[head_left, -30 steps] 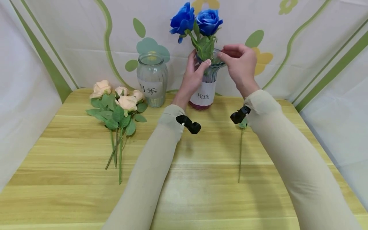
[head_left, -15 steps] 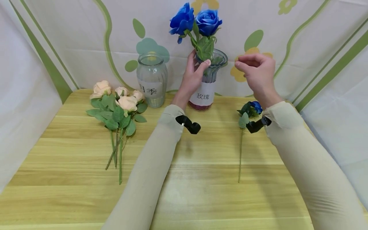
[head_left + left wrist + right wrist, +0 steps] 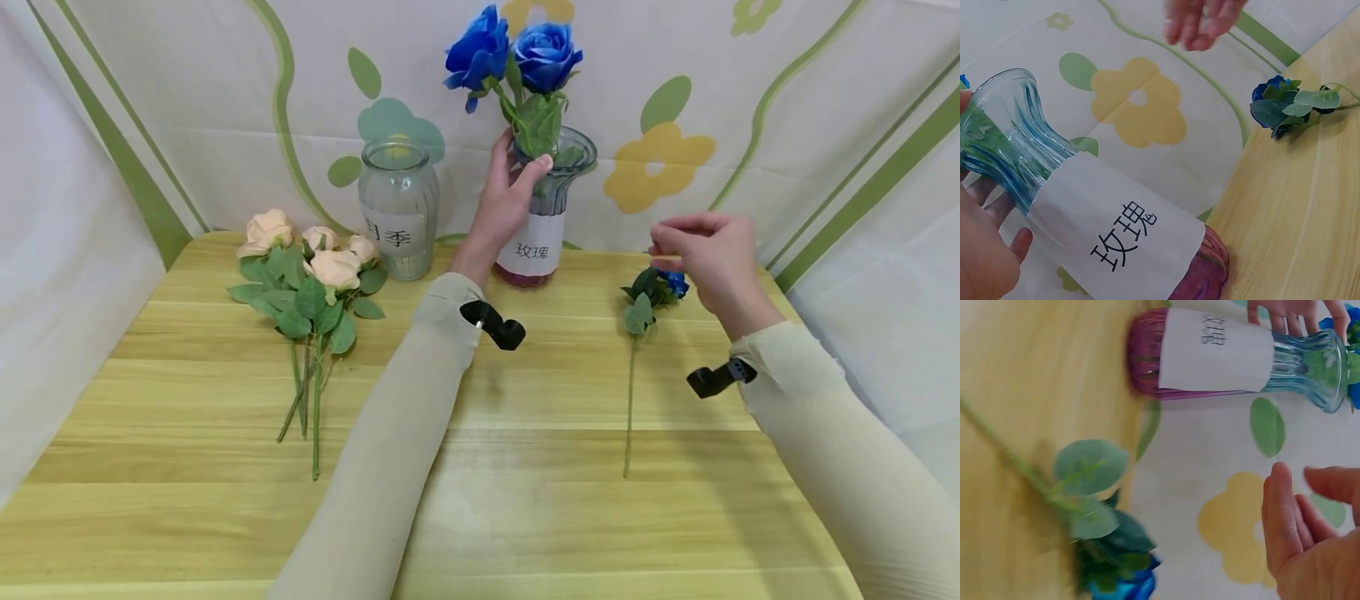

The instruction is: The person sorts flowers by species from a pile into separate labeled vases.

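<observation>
My left hand (image 3: 504, 204) grips the flared neck of a bluish glass vase (image 3: 550, 197), its thumb at the rim beside the leaves. Two blue roses (image 3: 546, 57) stand in this vase, leaning left. A white label (image 3: 1122, 231) with black characters wraps its body, and the base is purplish. In the head view my right hand (image 3: 712, 258) hovers above a third blue rose (image 3: 672, 285), which lies on the table with its stem toward me. The right wrist view shows a gap between thumb and fingers (image 3: 1282, 519), with nothing held.
A clear ribbed vase (image 3: 401, 187) with a label stands left of my left hand. Several peach roses (image 3: 333, 268) with leafy stems lie on the wooden table (image 3: 480, 517) at the left. A patterned cloth (image 3: 225, 100) hangs right behind the table.
My right hand has left the vase rim and moved right and down toward the lying blue rose, uncovering its bloom. The left hand stays on the vase.
</observation>
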Motion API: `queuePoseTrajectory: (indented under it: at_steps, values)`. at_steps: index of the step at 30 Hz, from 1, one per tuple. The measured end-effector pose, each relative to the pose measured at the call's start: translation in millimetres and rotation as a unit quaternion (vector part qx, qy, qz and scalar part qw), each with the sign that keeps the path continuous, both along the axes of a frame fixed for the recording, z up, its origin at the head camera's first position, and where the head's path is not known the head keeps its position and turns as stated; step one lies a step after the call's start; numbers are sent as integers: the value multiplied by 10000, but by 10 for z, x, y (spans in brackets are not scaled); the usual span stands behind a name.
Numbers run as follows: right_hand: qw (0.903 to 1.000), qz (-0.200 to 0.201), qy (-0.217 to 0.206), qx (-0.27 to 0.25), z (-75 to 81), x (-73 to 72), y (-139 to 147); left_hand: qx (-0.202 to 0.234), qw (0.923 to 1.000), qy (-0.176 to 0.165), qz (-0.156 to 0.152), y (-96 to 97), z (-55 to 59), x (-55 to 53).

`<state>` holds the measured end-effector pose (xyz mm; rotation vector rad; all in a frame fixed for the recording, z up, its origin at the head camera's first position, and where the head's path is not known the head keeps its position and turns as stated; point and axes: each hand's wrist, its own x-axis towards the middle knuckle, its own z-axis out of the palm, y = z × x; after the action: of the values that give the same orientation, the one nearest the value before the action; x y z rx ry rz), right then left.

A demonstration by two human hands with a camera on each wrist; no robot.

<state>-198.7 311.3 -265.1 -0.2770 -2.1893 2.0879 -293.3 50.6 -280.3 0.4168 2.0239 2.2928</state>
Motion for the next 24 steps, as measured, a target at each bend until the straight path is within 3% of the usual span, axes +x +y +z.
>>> queuePoseTrajectory:
  at_steps: [8,13,19,24]
  values:
    - [9938,-78,-787,778,-294,190,238,50,10000,60,-21,6,3,19]
    - [9807,46,-1347,1415,-484,269,305,38,10000,70,-23,15,5,24]
    - [9621,256,-1831,2003,-608,328,343,13,10000,88,-23,17,10,16]
    - [9505,561,-2121,2199,-678,345,338,-2,10000,46,-14,9,7,18]
